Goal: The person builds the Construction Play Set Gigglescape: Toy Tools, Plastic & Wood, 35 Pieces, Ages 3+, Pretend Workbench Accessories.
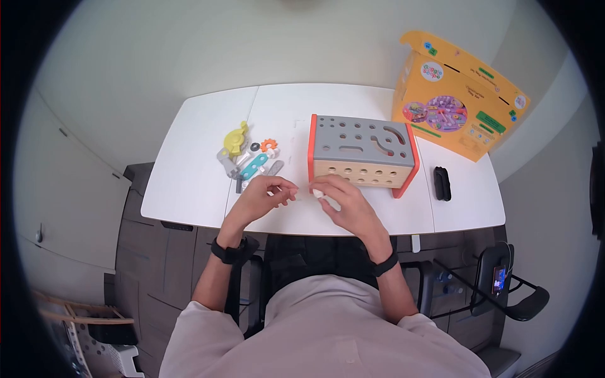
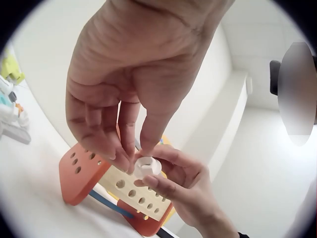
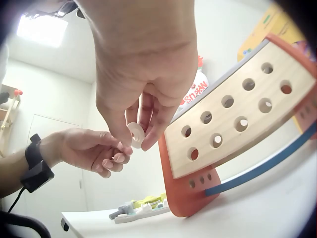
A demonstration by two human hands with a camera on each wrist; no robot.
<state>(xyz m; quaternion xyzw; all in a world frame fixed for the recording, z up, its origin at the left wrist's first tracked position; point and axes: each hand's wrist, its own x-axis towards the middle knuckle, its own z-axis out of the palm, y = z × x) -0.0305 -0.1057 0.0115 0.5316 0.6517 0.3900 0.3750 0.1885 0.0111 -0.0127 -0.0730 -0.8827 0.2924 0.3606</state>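
My right hand [image 1: 345, 205] pinches a small white ring-shaped plastic piece [image 2: 147, 167] between thumb and fingertips, in front of the toy workbench. The piece's hollow opening faces the left wrist camera. Held just to its left, my left hand [image 1: 263, 198] has loosely bent fingers, their tips close to the piece; nothing shows between them. Behind the right hand stands the workbench [image 1: 359, 143], with a grey slotted top, red-orange end panels and a pale wooden front [image 3: 233, 106] full of round holes. A blue bar [image 3: 262, 163] runs low between its end panels.
Left of the workbench lie loose toy parts: a yellow piece [image 1: 235, 140], an orange gear [image 1: 269, 144], a teal strip [image 1: 254, 166] and several grey and white bits. A yellow box [image 1: 457, 101] stands at the back right. A black case [image 1: 442, 183] lies near the table's right edge.
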